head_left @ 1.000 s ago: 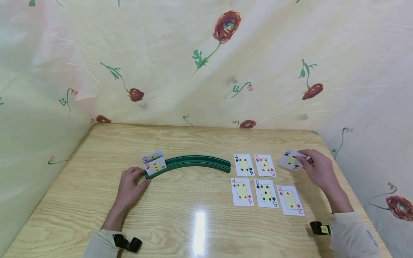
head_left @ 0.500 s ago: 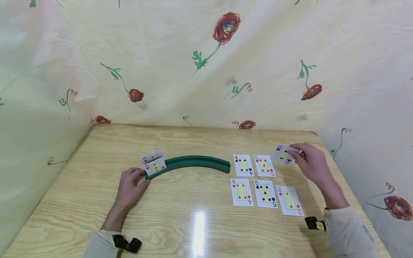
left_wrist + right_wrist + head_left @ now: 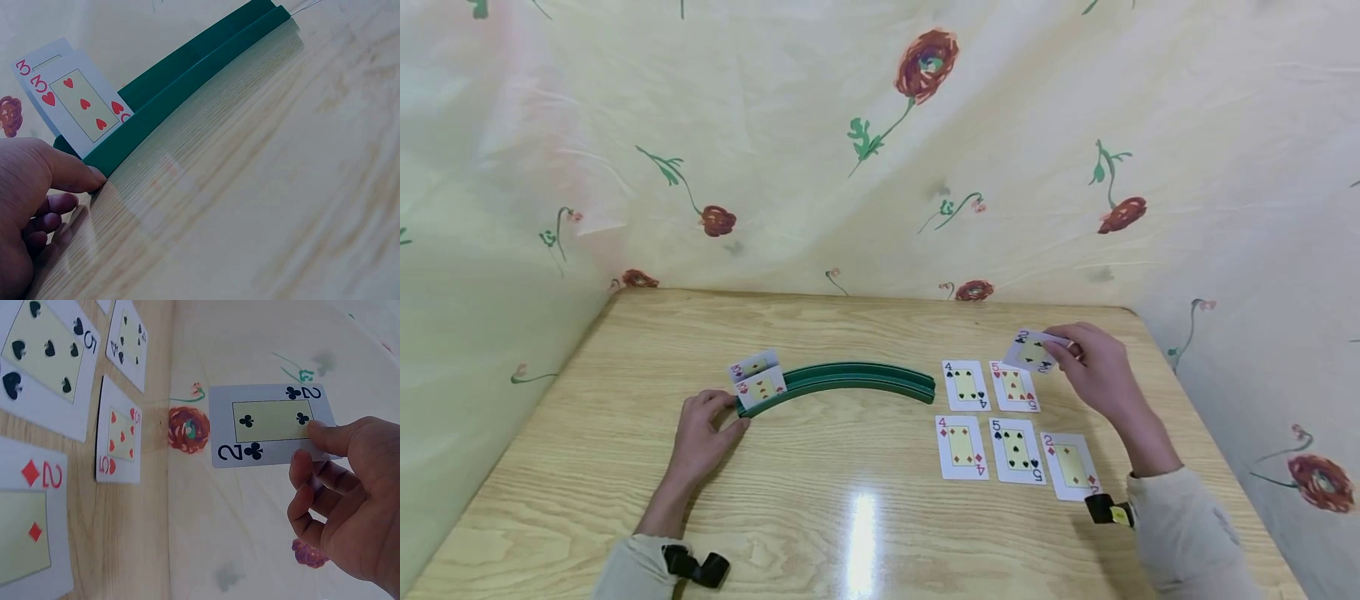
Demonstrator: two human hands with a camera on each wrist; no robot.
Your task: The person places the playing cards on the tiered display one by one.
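Observation:
My right hand (image 3: 1092, 367) pinches a two of clubs (image 3: 269, 425) between thumb and fingers, raised over the table. In the head view that card overlaps the top of the five of hearts (image 3: 1015, 392). At the left, my left hand (image 3: 703, 437) grips the near end of a curved green card holder (image 3: 857, 375), a fingertip pressed to its front wall. Two threes stand in the holder's left end: a three of hearts (image 3: 84, 103) in the front slot and a red three (image 3: 752, 363) partly hidden behind it.
Right of the holder lie a four of spades (image 3: 966, 385), a four of diamonds (image 3: 962, 447), a five of spades (image 3: 1017, 450) and a two of diamonds (image 3: 1070, 467), all face up. Flowered cloth (image 3: 775, 167) hangs behind the wooden table (image 3: 850, 533).
My right hand has carried the two of clubs left and slightly away from me, from beside the five of hearts to over it. The left hand stays at the holder.

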